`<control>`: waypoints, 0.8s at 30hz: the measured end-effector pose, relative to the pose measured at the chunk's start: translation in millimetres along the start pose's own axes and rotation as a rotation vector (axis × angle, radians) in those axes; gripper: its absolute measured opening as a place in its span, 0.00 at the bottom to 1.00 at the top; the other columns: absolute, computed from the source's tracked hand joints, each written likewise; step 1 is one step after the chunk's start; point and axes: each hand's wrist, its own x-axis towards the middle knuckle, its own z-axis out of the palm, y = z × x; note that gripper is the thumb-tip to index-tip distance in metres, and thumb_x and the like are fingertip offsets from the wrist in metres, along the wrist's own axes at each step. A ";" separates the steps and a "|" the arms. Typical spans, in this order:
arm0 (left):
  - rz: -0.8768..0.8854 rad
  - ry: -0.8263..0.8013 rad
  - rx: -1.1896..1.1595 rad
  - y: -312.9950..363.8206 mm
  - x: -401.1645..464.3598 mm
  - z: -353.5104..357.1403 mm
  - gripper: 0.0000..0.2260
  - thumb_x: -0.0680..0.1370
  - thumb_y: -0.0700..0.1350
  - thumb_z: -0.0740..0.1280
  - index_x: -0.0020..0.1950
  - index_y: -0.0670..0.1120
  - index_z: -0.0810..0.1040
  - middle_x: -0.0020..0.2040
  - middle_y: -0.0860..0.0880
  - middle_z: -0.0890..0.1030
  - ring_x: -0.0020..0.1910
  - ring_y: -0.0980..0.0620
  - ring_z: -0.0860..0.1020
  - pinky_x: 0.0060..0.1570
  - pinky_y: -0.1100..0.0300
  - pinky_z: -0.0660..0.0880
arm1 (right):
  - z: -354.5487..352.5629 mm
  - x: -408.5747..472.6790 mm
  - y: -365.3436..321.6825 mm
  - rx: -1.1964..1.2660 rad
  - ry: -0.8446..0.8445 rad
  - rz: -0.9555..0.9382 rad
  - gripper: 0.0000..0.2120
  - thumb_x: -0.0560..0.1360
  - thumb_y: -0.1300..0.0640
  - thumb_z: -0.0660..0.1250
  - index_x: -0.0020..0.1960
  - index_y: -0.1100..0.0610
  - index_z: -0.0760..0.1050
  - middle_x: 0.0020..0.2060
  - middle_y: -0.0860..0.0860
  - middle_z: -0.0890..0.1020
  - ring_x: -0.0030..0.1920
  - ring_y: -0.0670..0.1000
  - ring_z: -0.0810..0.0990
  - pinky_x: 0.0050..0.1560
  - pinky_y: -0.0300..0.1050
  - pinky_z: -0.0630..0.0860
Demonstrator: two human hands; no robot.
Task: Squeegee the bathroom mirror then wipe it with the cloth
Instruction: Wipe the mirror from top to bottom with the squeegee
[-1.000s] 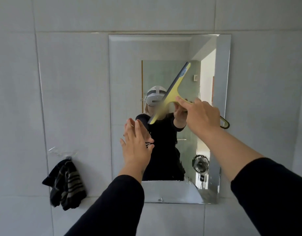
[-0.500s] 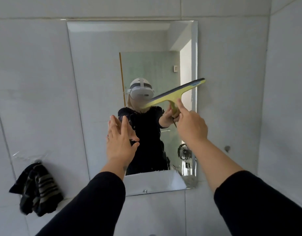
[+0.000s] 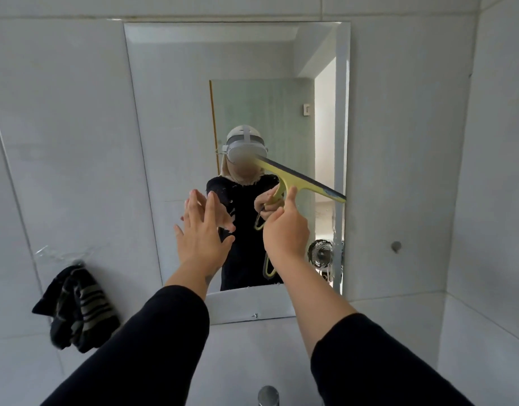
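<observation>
The rectangular mirror point(image 3: 176, 112) hangs on the grey tiled wall ahead. My right hand point(image 3: 286, 232) grips the handle of a yellow squeegee point(image 3: 296, 178), whose dark-edged blade lies against the right half of the glass, sloping down to the right edge. My left hand point(image 3: 201, 232) is flat on the mirror's lower middle, fingers spread, holding nothing. A dark striped cloth point(image 3: 76, 309) hangs on a wall hook at the lower left, away from both hands. The mirror reflects a person in black with a headset.
A chrome tap top point(image 3: 268, 395) shows at the bottom edge below the mirror. A small round wall fitting point(image 3: 396, 246) sits right of the mirror. The side wall point(image 3: 498, 171) closes in on the right.
The squeegee blade has swung from steeply upright, through tilted up-right, to sloping down-right, and now sits lower on the glass. My left hand has stayed flat on the mirror. The view has shifted.
</observation>
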 end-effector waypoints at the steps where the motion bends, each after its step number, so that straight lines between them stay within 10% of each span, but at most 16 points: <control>1: -0.010 0.001 0.009 -4.7 -1.7 -1.0 0.43 0.74 0.55 0.69 0.77 0.53 0.41 0.77 0.45 0.39 0.77 0.41 0.48 0.71 0.36 0.53 | 4.9 -3.0 -2.1 0.007 0.001 0.000 0.25 0.83 0.57 0.51 0.78 0.49 0.49 0.48 0.56 0.82 0.49 0.54 0.81 0.40 0.42 0.70; 24: -0.224 -0.052 0.094 -80.1 -26.0 -37.8 0.40 0.77 0.54 0.64 0.77 0.47 0.38 0.78 0.46 0.36 0.77 0.46 0.40 0.74 0.40 0.49 | 79.8 -73.5 -22.9 -0.381 -0.333 -0.378 0.32 0.80 0.62 0.56 0.78 0.50 0.46 0.48 0.57 0.79 0.45 0.56 0.78 0.36 0.47 0.67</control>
